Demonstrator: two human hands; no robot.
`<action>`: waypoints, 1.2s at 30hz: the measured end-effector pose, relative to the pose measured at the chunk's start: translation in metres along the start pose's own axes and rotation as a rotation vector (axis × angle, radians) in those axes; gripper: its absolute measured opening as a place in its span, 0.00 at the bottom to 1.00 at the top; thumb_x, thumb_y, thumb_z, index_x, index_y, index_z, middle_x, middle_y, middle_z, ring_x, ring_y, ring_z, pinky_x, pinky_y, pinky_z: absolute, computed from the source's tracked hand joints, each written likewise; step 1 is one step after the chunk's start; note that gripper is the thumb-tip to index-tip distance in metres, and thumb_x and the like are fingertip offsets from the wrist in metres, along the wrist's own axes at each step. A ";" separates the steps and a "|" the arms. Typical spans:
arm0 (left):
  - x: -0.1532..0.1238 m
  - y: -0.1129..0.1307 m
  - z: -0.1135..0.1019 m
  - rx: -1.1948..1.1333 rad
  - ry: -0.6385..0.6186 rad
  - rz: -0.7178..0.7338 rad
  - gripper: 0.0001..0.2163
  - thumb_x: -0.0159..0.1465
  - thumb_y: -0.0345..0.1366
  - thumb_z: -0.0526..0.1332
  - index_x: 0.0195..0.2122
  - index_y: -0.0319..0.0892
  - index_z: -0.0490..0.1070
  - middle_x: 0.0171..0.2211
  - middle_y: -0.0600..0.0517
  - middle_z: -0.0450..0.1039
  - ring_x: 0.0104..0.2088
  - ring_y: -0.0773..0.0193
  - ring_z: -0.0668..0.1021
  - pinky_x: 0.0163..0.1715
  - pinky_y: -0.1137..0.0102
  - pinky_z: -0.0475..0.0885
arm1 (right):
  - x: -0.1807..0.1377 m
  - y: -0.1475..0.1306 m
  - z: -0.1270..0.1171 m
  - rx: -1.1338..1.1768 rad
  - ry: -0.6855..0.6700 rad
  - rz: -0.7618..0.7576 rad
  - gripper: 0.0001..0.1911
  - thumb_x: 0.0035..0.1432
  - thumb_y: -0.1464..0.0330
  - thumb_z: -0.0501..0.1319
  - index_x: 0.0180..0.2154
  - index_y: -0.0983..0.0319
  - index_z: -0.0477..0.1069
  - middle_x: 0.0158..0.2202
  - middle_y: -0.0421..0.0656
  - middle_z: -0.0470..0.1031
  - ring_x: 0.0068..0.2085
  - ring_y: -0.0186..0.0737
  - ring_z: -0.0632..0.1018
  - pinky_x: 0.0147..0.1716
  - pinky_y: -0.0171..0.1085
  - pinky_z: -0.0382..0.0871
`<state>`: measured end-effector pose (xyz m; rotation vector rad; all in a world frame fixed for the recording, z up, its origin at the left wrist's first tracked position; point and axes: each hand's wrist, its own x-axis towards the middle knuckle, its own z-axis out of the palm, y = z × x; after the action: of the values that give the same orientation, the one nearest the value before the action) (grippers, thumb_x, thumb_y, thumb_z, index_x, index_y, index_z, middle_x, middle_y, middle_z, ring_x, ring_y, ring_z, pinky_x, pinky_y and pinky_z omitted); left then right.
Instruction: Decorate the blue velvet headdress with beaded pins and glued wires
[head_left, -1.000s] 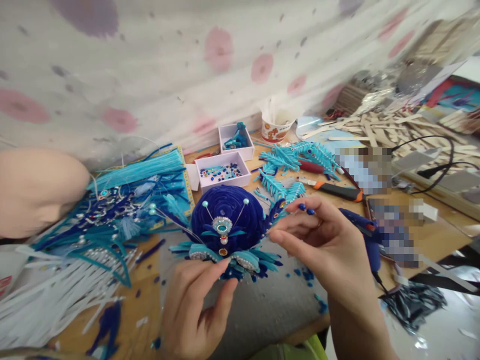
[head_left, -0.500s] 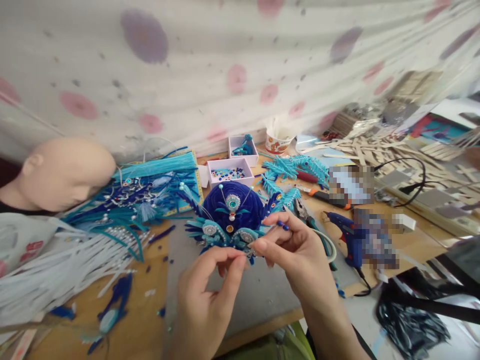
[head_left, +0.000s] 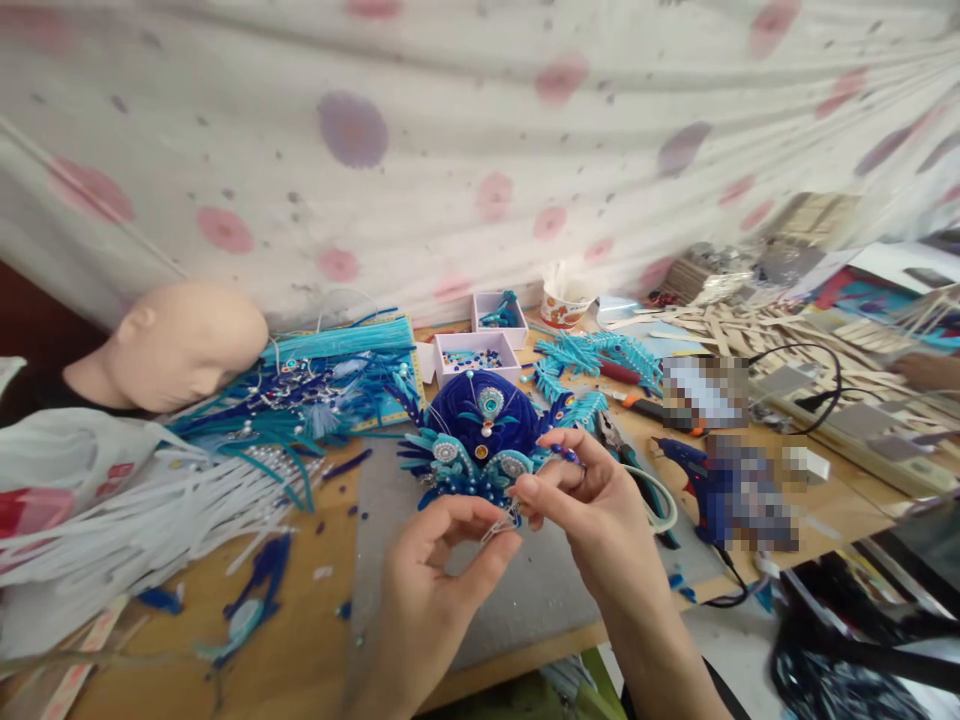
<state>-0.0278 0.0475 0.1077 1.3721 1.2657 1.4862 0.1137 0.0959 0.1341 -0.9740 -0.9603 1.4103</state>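
Towards the left end of the worktop (head_left: 292, 610), pale strips (head_left: 150, 510) spread in a loose heap near the mannequin head (head_left: 199, 345), and a careless sweep of the left forearm could drag their ends into the work. Next comes a grey mat (head_left: 382, 590) reaching to the worktop's front edge; on it, just beyond the hands, sits the blue headpiece (head_left: 480, 425), its near side partly covered by the fingers. The left hand (head_left: 442, 570) pinches a thin clear strand (head_left: 495, 527) between thumb and fingertips (wire or thread, the view does not settle which), so a slack grip could let it spring away or kink. The right hand (head_left: 592, 510) nips the other end of that strand, with dark blue beads (head_left: 562, 454) close against its fingers; whether it holds them is unclear. Should the hands pull unevenly, the strand could snap or knock the headpiece's fine stalks and petals. Further right, pliers (head_left: 621, 450) and a glue gun (head_left: 697, 480) lie near the right forearm, where an elbow swinging out could snag the gun's cord (head_left: 733, 575) at the front edge or, if the nozzle is hot, meet it.
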 end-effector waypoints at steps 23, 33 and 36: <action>0.006 -0.010 -0.001 -0.329 0.232 -0.013 0.02 0.64 0.35 0.69 0.36 0.49 0.83 0.29 0.57 0.84 0.26 0.71 0.83 0.30 0.82 0.78 | -0.029 0.009 0.015 -0.059 0.079 -0.097 0.19 0.51 0.67 0.76 0.36 0.57 0.66 0.27 0.36 0.85 0.29 0.36 0.85 0.32 0.30 0.78; -0.003 0.003 -0.018 -0.023 0.145 0.207 0.20 0.61 0.22 0.65 0.48 0.56 0.79 0.37 0.61 0.84 0.37 0.72 0.85 0.42 0.82 0.79 | -0.035 0.019 0.007 -0.156 -0.108 -0.077 0.10 0.54 0.64 0.75 0.33 0.58 0.76 0.27 0.38 0.82 0.28 0.30 0.79 0.29 0.25 0.72; -0.006 0.002 -0.021 0.012 0.172 0.249 0.21 0.61 0.21 0.64 0.49 0.55 0.79 0.35 0.61 0.84 0.36 0.72 0.85 0.41 0.82 0.79 | -0.039 0.017 0.008 -0.205 -0.162 -0.063 0.07 0.56 0.64 0.73 0.35 0.58 0.78 0.26 0.38 0.81 0.27 0.30 0.79 0.29 0.24 0.72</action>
<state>-0.0469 0.0376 0.1094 1.4774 1.2437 1.8023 0.1021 0.0558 0.1221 -0.9802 -1.2649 1.3734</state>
